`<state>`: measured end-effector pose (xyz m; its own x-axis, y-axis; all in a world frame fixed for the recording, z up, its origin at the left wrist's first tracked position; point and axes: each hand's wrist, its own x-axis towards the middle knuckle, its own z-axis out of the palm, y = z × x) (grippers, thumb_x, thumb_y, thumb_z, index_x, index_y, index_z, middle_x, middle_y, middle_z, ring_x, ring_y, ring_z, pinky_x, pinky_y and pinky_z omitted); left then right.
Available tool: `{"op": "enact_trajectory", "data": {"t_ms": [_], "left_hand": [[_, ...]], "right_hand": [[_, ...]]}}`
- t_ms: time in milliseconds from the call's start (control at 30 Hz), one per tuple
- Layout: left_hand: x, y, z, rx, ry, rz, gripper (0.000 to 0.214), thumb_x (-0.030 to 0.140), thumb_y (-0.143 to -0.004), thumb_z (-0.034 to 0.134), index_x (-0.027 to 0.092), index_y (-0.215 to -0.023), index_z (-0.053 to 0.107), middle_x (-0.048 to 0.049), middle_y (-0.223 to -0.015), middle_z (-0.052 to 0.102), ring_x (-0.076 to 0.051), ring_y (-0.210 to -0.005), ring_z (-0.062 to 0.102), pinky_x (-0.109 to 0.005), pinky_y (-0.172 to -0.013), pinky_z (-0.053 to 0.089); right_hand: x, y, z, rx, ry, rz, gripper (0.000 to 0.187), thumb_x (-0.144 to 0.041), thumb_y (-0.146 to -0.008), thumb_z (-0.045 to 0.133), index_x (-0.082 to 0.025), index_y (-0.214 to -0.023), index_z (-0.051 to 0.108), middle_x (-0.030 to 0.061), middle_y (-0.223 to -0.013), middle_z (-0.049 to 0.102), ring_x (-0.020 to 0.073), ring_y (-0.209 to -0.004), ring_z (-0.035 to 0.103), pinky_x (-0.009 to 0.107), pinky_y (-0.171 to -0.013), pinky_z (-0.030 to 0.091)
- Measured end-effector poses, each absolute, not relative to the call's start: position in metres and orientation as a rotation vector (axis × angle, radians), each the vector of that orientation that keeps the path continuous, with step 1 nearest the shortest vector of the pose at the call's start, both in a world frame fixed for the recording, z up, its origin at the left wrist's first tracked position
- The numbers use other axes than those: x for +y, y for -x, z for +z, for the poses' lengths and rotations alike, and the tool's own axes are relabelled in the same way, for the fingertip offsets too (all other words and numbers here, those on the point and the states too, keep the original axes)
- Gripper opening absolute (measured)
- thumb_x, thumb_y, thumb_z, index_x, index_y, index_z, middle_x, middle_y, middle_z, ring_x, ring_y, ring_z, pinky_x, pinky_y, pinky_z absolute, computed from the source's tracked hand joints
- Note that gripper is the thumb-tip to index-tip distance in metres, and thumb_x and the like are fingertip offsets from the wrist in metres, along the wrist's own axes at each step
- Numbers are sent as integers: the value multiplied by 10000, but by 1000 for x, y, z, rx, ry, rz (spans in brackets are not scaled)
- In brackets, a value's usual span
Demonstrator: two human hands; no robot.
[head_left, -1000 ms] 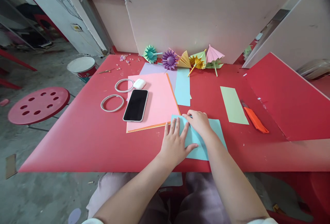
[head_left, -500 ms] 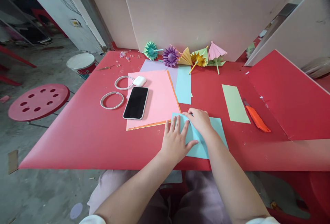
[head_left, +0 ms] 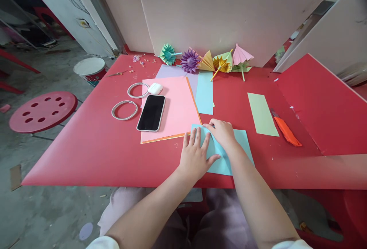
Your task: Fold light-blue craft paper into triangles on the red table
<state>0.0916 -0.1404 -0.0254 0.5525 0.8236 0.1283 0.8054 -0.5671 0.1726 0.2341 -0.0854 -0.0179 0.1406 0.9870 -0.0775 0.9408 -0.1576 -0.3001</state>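
A light blue sheet of paper (head_left: 242,142) lies near the table's front edge, under both hands. Flat on its left part rests my left hand (head_left: 196,155), fingers spread. My right hand (head_left: 222,132) is closed at the sheet's upper edge, fingers curled and thumb pointing left. A small dark bit shows by its fingertips, but I cannot make out what it is. Left of the hands, a pink paper stack (head_left: 177,107) with an orange edge partly meets the blue sheet. To the right are a pale green paper strip (head_left: 262,115) and an orange utility knife (head_left: 286,129).
A phone (head_left: 151,113) and a white earbud case (head_left: 155,88) lie on the pink stack. Beside them are two tape rolls (head_left: 124,119). Folded paper umbrellas (head_left: 220,65) line the wall. A red board (head_left: 323,103) stands at right; a round stool (head_left: 43,113) is left.
Both hands stay in almost the same place on the blue sheet. The whole view has shifted very slightly; nothing on the table has visibly moved.
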Motion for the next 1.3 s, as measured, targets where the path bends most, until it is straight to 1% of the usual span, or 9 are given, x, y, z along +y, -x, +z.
{"op": "enact_trajectory", "data": {"t_ms": [300, 500, 733, 1067, 1300], "left_hand": [[-140, -92, -26, 1419, -2694, 289, 751, 673, -822, 227, 171, -1371, 324, -173, -1416, 313, -323, -1330, 213, -520, -1044, 206], [-140, -92, -25, 1417, -2693, 273, 755, 676, -821, 216, 170, -1371, 324, -178, -1422, 297, -326, -1330, 207, -520, -1044, 199], [-140, -92, -25, 1425, -2702, 287, 748, 676, -819, 234, 175, -1366, 331, -165, -1414, 319, -317, -1328, 218, -516, -1041, 207], [-141, -92, -25, 1429, -2700, 295, 743, 669, -824, 233, 172, -1368, 327, -166, -1416, 315, -316, -1327, 224, -511, -1041, 216], [-141, -92, -25, 1411, -2700, 286, 748, 669, -826, 222, 165, -1367, 329, -181, -1412, 315, -326, -1324, 225, -513, -1042, 210]], "right_hand": [[-86, -234, -19, -1928, 2225, 355, 437, -543, -861, 310, -218, -685, 543, 2, -646, 638, 160, -665, 560, 299, -663, 274], [-86, -233, -19, -1947, 2236, 316, 432, -546, -860, 312, -219, -710, 551, 7, -659, 644, 167, -680, 569, 298, -654, 268], [-86, -233, -19, -1962, 2245, 304, 413, -535, -861, 327, -223, -733, 565, 14, -680, 650, 172, -703, 575, 295, -653, 263], [-87, -233, -18, -1946, 2231, 346, 423, -533, -865, 317, -221, -729, 568, 17, -686, 647, 173, -707, 567, 296, -660, 267], [-87, -234, -17, -1951, 2230, 369, 376, -512, -859, 358, -221, -725, 555, 8, -702, 655, 176, -730, 573, 295, -666, 266]]}}
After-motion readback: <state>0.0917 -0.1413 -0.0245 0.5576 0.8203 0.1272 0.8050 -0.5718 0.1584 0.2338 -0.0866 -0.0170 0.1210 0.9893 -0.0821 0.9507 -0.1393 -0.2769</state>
